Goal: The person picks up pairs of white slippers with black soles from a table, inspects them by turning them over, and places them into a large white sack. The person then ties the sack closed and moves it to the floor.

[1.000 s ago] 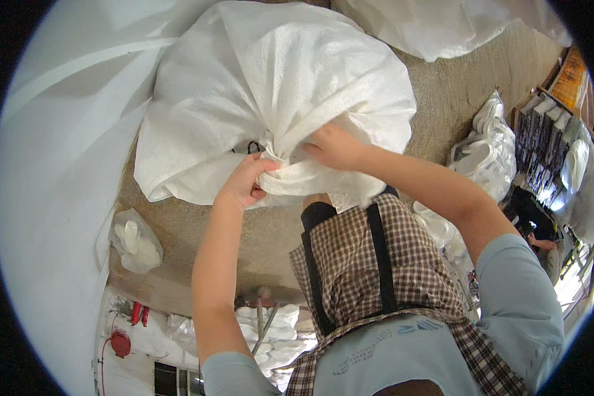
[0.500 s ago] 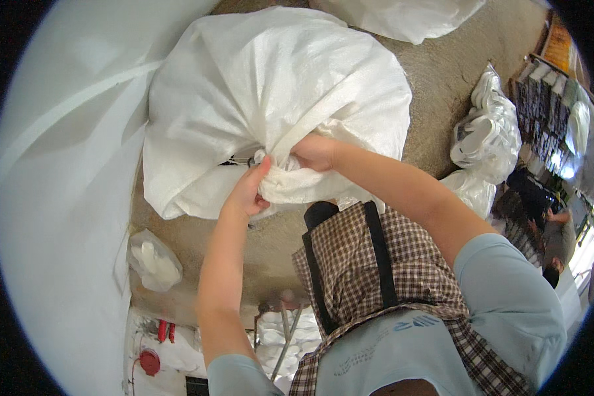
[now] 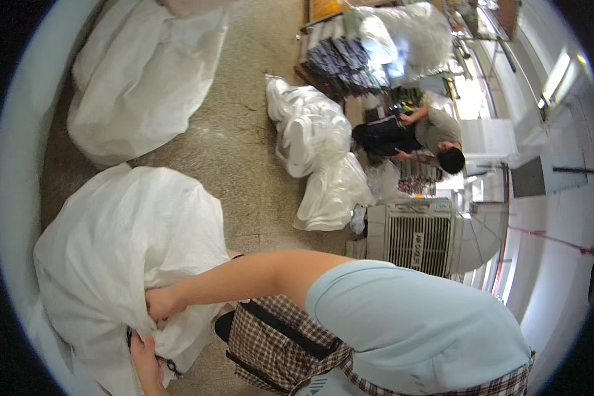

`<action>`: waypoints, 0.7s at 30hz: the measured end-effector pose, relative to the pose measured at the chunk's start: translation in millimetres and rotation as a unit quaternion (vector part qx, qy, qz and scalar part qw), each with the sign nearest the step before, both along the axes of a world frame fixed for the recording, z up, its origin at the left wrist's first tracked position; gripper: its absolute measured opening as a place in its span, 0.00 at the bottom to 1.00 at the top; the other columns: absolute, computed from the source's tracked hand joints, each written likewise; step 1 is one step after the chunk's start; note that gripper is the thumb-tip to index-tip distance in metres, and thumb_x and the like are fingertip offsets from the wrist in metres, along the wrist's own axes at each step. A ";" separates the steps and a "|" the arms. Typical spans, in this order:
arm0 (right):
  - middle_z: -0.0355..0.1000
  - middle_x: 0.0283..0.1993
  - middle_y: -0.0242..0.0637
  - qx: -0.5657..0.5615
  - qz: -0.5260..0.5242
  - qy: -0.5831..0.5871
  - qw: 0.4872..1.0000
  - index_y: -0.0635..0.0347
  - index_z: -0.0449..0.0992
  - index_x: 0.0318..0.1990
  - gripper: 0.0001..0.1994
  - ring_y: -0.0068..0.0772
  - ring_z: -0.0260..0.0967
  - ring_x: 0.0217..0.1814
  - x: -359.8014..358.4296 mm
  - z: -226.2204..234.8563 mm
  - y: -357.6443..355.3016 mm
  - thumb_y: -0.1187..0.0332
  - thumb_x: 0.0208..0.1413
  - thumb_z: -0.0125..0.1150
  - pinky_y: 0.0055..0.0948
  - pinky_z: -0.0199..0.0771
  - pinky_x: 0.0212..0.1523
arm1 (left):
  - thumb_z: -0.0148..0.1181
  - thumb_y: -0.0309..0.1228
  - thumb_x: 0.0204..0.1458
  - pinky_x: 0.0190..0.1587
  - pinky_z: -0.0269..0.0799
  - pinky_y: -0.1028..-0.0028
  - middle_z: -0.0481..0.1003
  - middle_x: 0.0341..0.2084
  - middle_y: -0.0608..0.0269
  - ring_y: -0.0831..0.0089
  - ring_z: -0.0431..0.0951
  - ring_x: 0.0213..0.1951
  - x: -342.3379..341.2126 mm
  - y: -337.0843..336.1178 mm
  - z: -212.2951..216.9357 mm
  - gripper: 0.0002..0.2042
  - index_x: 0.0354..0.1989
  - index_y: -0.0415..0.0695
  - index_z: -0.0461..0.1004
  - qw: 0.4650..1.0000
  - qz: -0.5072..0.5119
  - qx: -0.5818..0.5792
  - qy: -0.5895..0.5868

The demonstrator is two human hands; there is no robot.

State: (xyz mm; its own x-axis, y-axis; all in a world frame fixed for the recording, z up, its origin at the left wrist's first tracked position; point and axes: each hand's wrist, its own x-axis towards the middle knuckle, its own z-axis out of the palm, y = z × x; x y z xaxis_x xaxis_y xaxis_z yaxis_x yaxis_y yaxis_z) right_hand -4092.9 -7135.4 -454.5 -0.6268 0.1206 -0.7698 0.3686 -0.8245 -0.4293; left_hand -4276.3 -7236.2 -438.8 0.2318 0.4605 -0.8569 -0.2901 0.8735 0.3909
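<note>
Hands pinching the gathered neck of a large white woven sack (image 3: 122, 251) on the speckled floor (image 3: 244, 145): right hand (image 3: 160, 303) clenched on the bunched fabric, left hand (image 3: 145, 360) gripping just below. Sack full, mouth drawn together, apparently not yet tied. Beyond: second white sack (image 3: 145, 72), clear plastic bundles (image 3: 310, 132), grey air cooler (image 3: 412, 234), crouching co-worker (image 3: 422, 132).

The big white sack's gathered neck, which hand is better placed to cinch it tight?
Probably the right hand: it already grips the bunched neck of the big white sack. The left hand sits lower, at the frame's edge, beside a dark cord.
</note>
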 end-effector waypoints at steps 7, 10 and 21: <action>0.73 0.44 0.46 0.238 0.136 -0.074 0.959 0.57 0.74 0.46 0.21 0.44 0.70 0.46 16.9 -5.9 -0.2 0.74 0.38 0.59 0.35 0.70 0.41 | 0.51 0.26 0.43 0.37 0.64 0.66 0.71 0.37 0.55 0.60 0.68 0.37 14.1 -6.3 20.1 0.16 0.43 0.39 0.69 0.961 -0.205 0.166 0.088; 0.72 0.43 0.49 0.258 0.094 -0.035 0.961 0.60 0.73 0.44 0.20 0.49 0.70 0.44 21.5 0.4 4.9 0.76 0.36 0.60 0.36 0.69 0.43 | 0.47 0.29 0.49 0.32 0.65 0.69 0.71 0.32 0.58 0.65 0.69 0.31 15.0 -6.4 19.1 0.12 0.41 0.38 0.69 0.980 -0.152 0.071 0.109; 0.75 0.34 0.44 0.246 0.297 0.024 0.923 0.60 0.77 0.40 0.16 0.45 0.72 0.36 43.7 -14.7 56.7 0.67 0.40 0.59 0.36 0.70 0.38 | 0.41 0.38 0.55 0.29 0.63 0.61 0.65 0.20 0.53 0.53 0.68 0.26 -6.1 -32.3 -43.0 0.17 0.22 0.38 0.65 0.651 -0.405 0.414 0.490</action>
State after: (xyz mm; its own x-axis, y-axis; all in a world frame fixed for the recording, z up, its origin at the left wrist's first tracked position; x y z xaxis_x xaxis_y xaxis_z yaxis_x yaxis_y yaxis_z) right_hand -4049.3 -7078.8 -469.2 -0.7267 0.0725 -0.6831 0.6632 -0.1851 -0.7252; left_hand -4282.4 -7268.5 -481.8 0.2138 0.9259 -0.3114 0.8785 -0.0429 0.4758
